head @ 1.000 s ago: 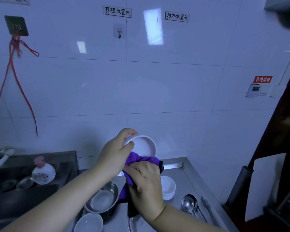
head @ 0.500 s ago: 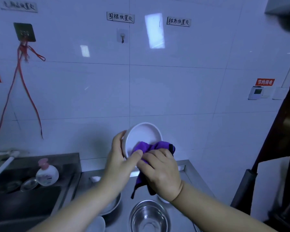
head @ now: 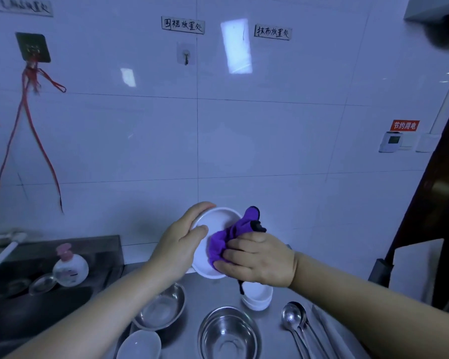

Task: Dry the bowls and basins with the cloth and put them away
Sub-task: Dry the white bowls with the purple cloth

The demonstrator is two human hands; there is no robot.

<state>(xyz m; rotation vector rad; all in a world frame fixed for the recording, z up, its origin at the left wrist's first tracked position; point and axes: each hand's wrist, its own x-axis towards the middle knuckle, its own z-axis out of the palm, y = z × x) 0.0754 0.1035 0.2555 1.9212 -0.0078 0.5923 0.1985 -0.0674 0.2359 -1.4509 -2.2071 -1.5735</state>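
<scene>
My left hand (head: 178, 251) grips a white bowl (head: 213, 224) by its rim and holds it tilted in the air above the steel counter (head: 213, 294), its inside facing me. Inside that bowl my right hand (head: 259, 260) presses a bunched purple cloth (head: 227, 238). On the counter below stand two steel basins, one to the left (head: 161, 310) and one in the middle (head: 228, 335). A stack of white bowls (head: 258, 296) sits just under my right wrist, and another white bowl (head: 139, 344) lies at the bottom left.
Steel ladles (head: 296, 322) lie on the counter's right side. A sink (head: 36, 307) with a soap bottle (head: 69, 265) and a small dish (head: 42, 283) is on the left. Tiled wall stands close behind, with a hook (head: 186, 58) and red cords (head: 31, 104). A dark door frame (head: 430, 203) rises at right.
The bowl and both hands have come lower in view, and the cloth has moved to the bowl's lower right side. The camera has tilted, showing more of the counter.
</scene>
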